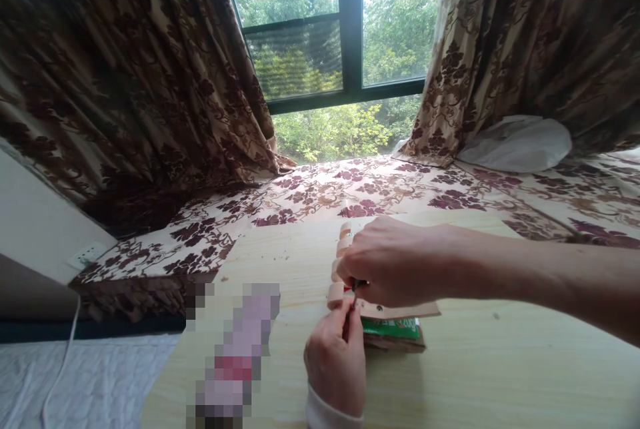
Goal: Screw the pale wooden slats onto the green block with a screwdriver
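Observation:
A tan, leather-looking strip (407, 310) with curled loops (335, 294) along its left side lies on top of a green-labelled pack (393, 328). My right hand (395, 262) is closed above the strip and covers most of it. Something small and dark shows under its fingers, too hidden to name. Just below, my left hand (335, 356) pinches at the near end of the loops, thumb and fingers pressed together. A thin dark piece shows between those fingertips, and its kind cannot be made out. Both hands' fingertips almost meet.
The pale wooden table (500, 349) carries the work, with a blurred-out pinkish object (245, 349) at left. Beyond it lie a flower-patterned sill cover (345, 189), a white plastic bag (520, 142), curtains (190, 69) and a window. A white cable (65, 362) hangs at far left.

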`<state>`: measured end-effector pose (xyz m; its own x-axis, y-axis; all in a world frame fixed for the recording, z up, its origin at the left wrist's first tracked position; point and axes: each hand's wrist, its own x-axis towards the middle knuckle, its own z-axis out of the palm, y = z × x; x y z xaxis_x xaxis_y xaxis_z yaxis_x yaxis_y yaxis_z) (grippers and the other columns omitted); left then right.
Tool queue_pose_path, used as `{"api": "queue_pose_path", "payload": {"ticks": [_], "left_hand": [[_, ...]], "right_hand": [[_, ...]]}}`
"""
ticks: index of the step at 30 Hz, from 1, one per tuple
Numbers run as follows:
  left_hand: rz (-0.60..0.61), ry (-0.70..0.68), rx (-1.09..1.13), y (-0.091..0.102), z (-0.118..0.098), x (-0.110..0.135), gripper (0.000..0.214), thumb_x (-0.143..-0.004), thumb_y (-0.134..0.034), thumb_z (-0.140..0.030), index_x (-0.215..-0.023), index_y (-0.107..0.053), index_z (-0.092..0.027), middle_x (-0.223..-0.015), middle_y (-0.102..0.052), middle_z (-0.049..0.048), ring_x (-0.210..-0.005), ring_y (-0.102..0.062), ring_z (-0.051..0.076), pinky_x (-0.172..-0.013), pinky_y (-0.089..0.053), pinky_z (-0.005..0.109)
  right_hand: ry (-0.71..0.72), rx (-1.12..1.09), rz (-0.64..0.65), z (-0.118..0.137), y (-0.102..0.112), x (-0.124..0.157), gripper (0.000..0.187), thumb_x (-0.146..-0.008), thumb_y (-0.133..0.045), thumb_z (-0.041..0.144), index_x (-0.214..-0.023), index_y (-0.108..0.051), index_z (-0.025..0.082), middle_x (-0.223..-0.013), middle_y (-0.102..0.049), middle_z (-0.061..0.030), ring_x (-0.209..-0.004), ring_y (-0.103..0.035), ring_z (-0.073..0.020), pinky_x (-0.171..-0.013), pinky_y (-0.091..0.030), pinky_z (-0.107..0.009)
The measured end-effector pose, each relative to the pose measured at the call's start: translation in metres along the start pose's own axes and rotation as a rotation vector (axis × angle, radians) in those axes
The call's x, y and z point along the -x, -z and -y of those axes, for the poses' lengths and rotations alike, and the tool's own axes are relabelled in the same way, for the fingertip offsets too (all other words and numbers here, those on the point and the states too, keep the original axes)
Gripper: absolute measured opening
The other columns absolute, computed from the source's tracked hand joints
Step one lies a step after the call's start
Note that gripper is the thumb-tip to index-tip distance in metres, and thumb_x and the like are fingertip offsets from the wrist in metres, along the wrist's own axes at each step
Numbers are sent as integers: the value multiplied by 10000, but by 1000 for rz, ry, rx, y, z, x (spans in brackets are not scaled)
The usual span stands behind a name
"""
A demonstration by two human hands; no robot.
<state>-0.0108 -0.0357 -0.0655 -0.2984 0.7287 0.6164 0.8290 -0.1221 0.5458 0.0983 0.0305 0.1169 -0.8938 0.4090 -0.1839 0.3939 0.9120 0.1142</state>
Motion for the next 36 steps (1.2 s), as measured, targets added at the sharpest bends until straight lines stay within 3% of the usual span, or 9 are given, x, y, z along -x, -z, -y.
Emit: {"api": "queue_pose_path", "payload": {"ticks": [10, 16, 24, 31, 36], "left_hand": [[39, 68, -23, -1, 0, 2, 238, -817, -490, -302, -848, -701, -197, -722, -707, 46, -584, -656, 158, -571, -522, 235], [61, 81, -17, 0, 1, 4, 252, -815, -475, -312, -863, -700, -206, -732, -708, 43, -606, -659, 161, -586, -525, 241], [89, 93, -19, 1, 0, 3, 279, -824, -460, -337, -875, -699, -201, -753, -710, 47, -627, -662, 168, -611, -529, 252], [115, 99, -51, 3, 0, 1, 280, -827, -455, -346, -870, -701, -218, -706, -703, 37, -600, -656, 171, -546, -510, 246], [72, 98, -72, 1, -1, 2, 251, -810, -482, -328, -849, -705, -220, -704, -704, 32, -586, -652, 165, -561, -514, 249]], "right_hand": [[-50, 21, -63, -7, -4, 10, 122, -751, -527, 210, -703, -628, 163, -623, -599, -46, -519, -458, -119, -481, -215, -251], [-74, 30, -31, -9, -16, 9, 149, -761, -511, 200, -712, -644, 153, -609, -614, -65, -501, -464, -121, -479, -224, -257], [-89, 44, -38, -9, -17, 8, 145, -745, -509, 183, -709, -647, 158, -604, -615, -56, -493, -472, -126, -457, -222, -264], [-92, -13, 0, -9, -24, 5, 139, -717, -531, 188, -752, -663, 158, -638, -629, -72, -533, -496, -132, -461, -221, -242], [-76, -9, -108, -11, -17, 13, 151, -734, -509, 213, -714, -651, 166, -618, -615, -54, -498, -437, -110, -466, -193, -252]]}}
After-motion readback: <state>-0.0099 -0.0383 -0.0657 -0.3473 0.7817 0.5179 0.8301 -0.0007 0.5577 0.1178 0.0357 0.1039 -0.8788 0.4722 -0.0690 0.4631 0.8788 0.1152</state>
